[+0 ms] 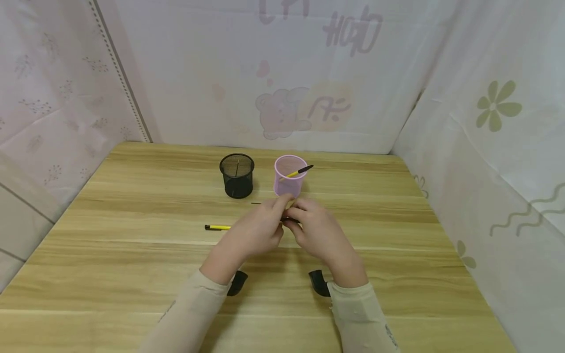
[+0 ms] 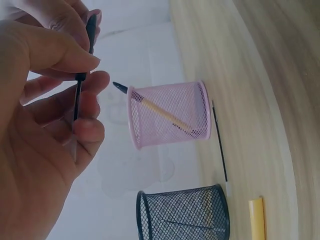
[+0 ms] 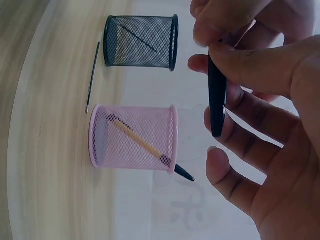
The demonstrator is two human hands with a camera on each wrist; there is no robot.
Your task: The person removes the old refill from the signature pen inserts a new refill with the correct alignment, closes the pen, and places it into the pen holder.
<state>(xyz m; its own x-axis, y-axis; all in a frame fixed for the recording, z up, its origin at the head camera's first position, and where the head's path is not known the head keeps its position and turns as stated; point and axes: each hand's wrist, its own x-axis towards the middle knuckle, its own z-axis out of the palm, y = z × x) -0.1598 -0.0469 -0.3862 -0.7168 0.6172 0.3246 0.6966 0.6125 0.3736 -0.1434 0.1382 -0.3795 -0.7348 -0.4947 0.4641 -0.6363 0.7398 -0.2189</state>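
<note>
Above the table, my left hand point(image 1: 260, 228) and right hand point(image 1: 315, 230) meet fingertip to fingertip. In the left wrist view, a thin pen refill point(image 2: 77, 107) runs along the left palm, pinched by thumb and finger close to where it meets a black tapered pen section point(image 2: 92, 31). Thumb and fingers of the right hand grip that black section point(image 3: 217, 100), whose narrow end points away from the left hand. Behind the hands stands a pink mesh pen cup point(image 1: 289, 184), holding a yellow pen with a black end point(image 1: 304, 169).
Left of the pink cup is a black mesh cup point(image 1: 238, 186) with a thin refill point(image 1: 237, 167) inside. Another dark refill point(image 3: 93, 75) lies on the table before the cups. A yellow pen barrel point(image 1: 218, 227) with a black end lies left of the hands. Patterned cloth point(image 1: 198, 73) hangs behind.
</note>
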